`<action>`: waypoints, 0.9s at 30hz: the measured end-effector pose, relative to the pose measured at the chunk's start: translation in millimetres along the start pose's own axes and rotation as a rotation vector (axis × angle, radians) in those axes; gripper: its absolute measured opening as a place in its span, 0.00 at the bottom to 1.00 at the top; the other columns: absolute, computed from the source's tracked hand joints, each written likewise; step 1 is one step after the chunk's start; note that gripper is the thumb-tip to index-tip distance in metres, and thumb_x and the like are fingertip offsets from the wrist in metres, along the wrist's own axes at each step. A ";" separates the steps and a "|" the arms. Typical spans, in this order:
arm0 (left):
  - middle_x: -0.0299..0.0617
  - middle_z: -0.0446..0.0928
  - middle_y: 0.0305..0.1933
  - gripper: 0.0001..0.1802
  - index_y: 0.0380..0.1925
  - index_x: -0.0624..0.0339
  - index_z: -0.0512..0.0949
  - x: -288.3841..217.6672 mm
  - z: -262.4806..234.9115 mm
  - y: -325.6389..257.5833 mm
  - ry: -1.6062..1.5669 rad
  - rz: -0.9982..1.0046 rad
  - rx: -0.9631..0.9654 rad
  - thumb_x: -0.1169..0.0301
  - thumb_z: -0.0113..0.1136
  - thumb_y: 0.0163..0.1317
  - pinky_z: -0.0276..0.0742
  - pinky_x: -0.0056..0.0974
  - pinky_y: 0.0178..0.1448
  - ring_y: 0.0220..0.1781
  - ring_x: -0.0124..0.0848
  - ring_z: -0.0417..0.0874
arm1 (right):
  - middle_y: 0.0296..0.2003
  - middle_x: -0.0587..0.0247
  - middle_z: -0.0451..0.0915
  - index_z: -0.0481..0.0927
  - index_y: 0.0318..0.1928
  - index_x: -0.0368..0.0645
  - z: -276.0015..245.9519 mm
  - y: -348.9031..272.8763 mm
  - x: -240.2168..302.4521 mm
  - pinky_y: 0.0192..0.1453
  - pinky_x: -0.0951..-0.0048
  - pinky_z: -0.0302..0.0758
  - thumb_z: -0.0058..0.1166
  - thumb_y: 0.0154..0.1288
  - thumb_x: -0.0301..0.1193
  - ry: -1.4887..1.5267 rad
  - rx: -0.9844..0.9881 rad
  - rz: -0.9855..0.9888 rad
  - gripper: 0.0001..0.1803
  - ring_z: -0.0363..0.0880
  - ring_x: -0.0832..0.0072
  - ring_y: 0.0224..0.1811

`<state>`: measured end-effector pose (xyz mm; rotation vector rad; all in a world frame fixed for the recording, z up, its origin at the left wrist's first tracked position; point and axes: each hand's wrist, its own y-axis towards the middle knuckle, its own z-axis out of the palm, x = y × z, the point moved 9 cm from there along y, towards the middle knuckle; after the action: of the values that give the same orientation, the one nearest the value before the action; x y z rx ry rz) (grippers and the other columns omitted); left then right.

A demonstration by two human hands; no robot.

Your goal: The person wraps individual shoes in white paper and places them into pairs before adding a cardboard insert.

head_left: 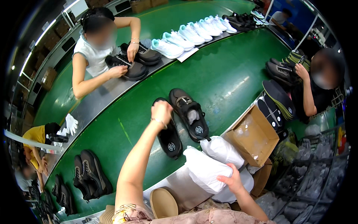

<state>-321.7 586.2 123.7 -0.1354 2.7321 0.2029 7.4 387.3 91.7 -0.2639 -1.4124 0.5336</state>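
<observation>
A pair of dark grey and black shoes lies on the green belt in front of me, heels toward me. My left hand (162, 113) is closed over the front of the left shoe (169, 140); its fingertips and whatever they grip are hidden. The right shoe (188, 114) stands beside it with a crumpled pale wad in its opening. At the belt's near edge, my right hand (233, 179) grips a stack of white paper (205, 170) between thumb and fingers. Another white paper bundle (222, 149) lies just beyond it.
An open cardboard box (253, 136) stands right of the paper, with insoles (270, 110) behind it. A tan insole-shaped piece (163, 203) is near my body. More dark shoes (91, 175) sit left. Across the belt, a co-worker handles shoes (128, 67) near white sneakers (190, 33).
</observation>
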 end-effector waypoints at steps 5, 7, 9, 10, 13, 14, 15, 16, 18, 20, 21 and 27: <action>0.50 0.80 0.28 0.11 0.24 0.62 0.80 120.9 50.0 -27.6 -0.246 -0.586 0.054 0.64 0.62 0.48 0.75 0.40 0.41 0.34 0.40 0.81 | 0.39 0.60 0.74 0.64 0.47 0.33 37.4 7.2 11.1 0.45 0.75 0.72 0.68 0.42 0.27 -0.029 0.010 -0.045 0.32 0.72 0.77 0.40; 0.50 0.80 0.28 0.13 0.27 0.63 0.80 126.9 40.3 -37.6 -0.331 -0.487 -0.087 0.64 0.63 0.49 0.75 0.39 0.41 0.33 0.39 0.82 | 0.38 0.59 0.74 0.65 0.46 0.33 54.8 19.3 18.8 0.44 0.75 0.72 0.68 0.42 0.27 -0.047 0.017 -0.069 0.32 0.73 0.77 0.40; 0.50 0.79 0.34 0.20 0.39 0.67 0.76 102.6 3.1 -46.3 -0.430 -0.408 -0.249 0.61 0.62 0.52 0.75 0.39 0.42 0.36 0.39 0.80 | 0.38 0.59 0.74 0.64 0.46 0.33 64.5 36.4 26.3 0.44 0.75 0.72 0.67 0.42 0.28 -0.091 0.020 -0.089 0.31 0.73 0.77 0.40; 0.50 0.77 0.41 0.24 0.45 0.65 0.74 83.7 -13.5 -54.4 -0.416 -0.264 -0.283 0.62 0.63 0.51 0.73 0.40 0.48 0.43 0.40 0.78 | 0.37 0.55 0.75 0.65 0.45 0.32 71.8 43.1 34.5 0.43 0.73 0.73 0.67 0.41 0.30 -0.178 -0.006 -0.107 0.31 0.74 0.74 0.39; 0.53 0.64 0.60 0.38 0.56 0.61 0.66 22.7 -15.5 -82.3 -0.224 0.199 -0.033 0.59 0.68 0.45 0.61 0.43 0.64 0.64 0.47 0.62 | 0.37 0.51 0.77 0.66 0.44 0.32 87.5 62.4 41.0 0.42 0.69 0.73 0.67 0.39 0.33 -0.413 -0.044 -0.130 0.32 0.76 0.70 0.39; 0.53 0.62 0.62 0.37 0.56 0.60 0.67 23.0 -8.4 -87.9 -0.218 0.175 0.022 0.60 0.67 0.45 0.59 0.44 0.65 0.65 0.48 0.60 | 0.36 0.46 0.77 0.66 0.42 0.32 93.9 66.5 44.6 0.42 0.65 0.73 0.66 0.37 0.37 -0.481 -0.062 -0.201 0.33 0.78 0.61 0.38; 0.52 0.61 0.63 0.36 0.56 0.58 0.67 27.1 -0.1 -92.4 -0.212 0.147 0.075 0.61 0.67 0.46 0.57 0.44 0.67 0.67 0.48 0.58 | 0.36 0.45 0.77 0.66 0.43 0.32 104.1 67.2 50.8 0.42 0.64 0.74 0.65 0.38 0.38 -0.572 -0.052 -0.205 0.33 0.78 0.59 0.37; 0.46 0.66 0.60 0.29 0.54 0.50 0.69 35.2 6.5 -93.3 -0.142 0.182 0.013 0.61 0.62 0.50 0.63 0.45 0.62 0.64 0.47 0.62 | 0.37 0.43 0.77 0.66 0.43 0.32 115.2 68.0 60.3 0.41 0.63 0.74 0.65 0.38 0.38 -0.663 -0.043 -0.209 0.34 0.79 0.56 0.37; 0.48 0.70 0.55 0.23 0.50 0.50 0.72 46.1 20.5 -85.1 -0.197 0.134 0.060 0.63 0.60 0.52 0.67 0.45 0.59 0.60 0.47 0.67 | 0.35 0.40 0.77 0.65 0.44 0.33 136.8 74.9 71.4 0.40 0.58 0.74 0.62 0.41 0.40 -0.879 -0.045 -0.262 0.33 0.78 0.49 0.35; 0.49 0.77 0.45 0.15 0.43 0.51 0.77 52.9 17.9 -75.1 -0.251 0.017 0.096 0.64 0.58 0.54 0.73 0.44 0.52 0.52 0.46 0.75 | 0.34 0.41 0.77 0.65 0.42 0.34 163.8 85.8 76.5 0.40 0.58 0.74 0.63 0.41 0.38 -1.038 -0.054 -0.348 0.31 0.78 0.50 0.36; 0.48 0.77 0.43 0.14 0.41 0.52 0.77 50.9 14.5 -74.1 -0.244 0.017 0.098 0.65 0.58 0.54 0.73 0.43 0.50 0.49 0.46 0.76 | 0.33 0.42 0.77 0.65 0.42 0.34 176.5 89.7 75.8 0.40 0.59 0.74 0.63 0.41 0.37 -1.115 -0.058 -0.390 0.30 0.78 0.51 0.36; 0.47 0.79 0.38 0.12 0.38 0.54 0.78 46.3 5.9 -70.3 -0.267 -0.070 0.133 0.65 0.57 0.53 0.75 0.42 0.44 0.40 0.45 0.79 | 0.31 0.49 0.71 0.64 0.42 0.36 240.9 137.3 33.6 0.36 0.55 0.72 0.61 0.45 0.35 -1.272 -0.110 -0.717 0.26 0.75 0.53 0.32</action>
<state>-353.2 514.8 91.5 -0.1541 2.4615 0.0178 -252.9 488.6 92.0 0.6152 -2.5889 -0.0518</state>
